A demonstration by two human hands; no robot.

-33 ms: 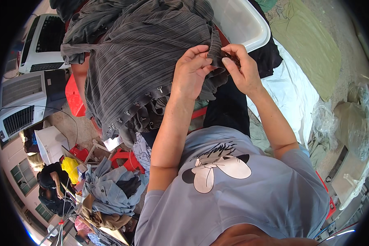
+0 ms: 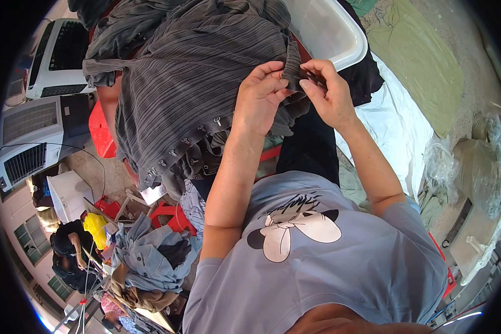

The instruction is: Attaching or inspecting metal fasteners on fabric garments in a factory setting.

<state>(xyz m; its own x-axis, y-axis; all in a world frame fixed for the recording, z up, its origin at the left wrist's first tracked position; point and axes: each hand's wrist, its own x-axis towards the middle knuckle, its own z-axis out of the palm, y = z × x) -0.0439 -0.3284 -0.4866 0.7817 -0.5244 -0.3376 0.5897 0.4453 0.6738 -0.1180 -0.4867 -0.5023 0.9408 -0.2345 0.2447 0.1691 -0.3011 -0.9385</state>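
Head view: grey striped garment (image 2: 195,72) spread wide across upper centre, draped over something red, hem edge with small metal hooks or clasps (image 2: 197,136) running along its lower left side; its right edge bunched up at upper centre-right, pinched between both hands; left hand (image 2: 260,97) closed on the fabric edge, thumb and fingers pressed together on a fold; right hand (image 2: 327,92) just beside it, fingertips also clamped on the same edge, the two hands nearly touching; both forearms rise from the lower frame, person wears a pale blue-grey t-shirt (image 2: 328,267) with a cartoon print on the chest; white plastic tub (image 2: 331,30) just behind the hands at top, partly covered by the garment; dark black cloth (image 2: 367,78) under the tub's right side and running down beneath the right hand; white sheet (image 2: 395,128) to the right of that; olive-green fabric (image 2: 423,72) on the ground further right; clear plastic bags (image 2: 445,161) near right edge; red plastic stool (image 2: 101,131) left of the garment; white air-cooler units (image 2: 39,128) at far left; heap of blue-grey and tan clothes (image 2: 150,261) lower left; another person in dark clothing (image 2: 72,256) bent over at lower left, well apart from the hands.
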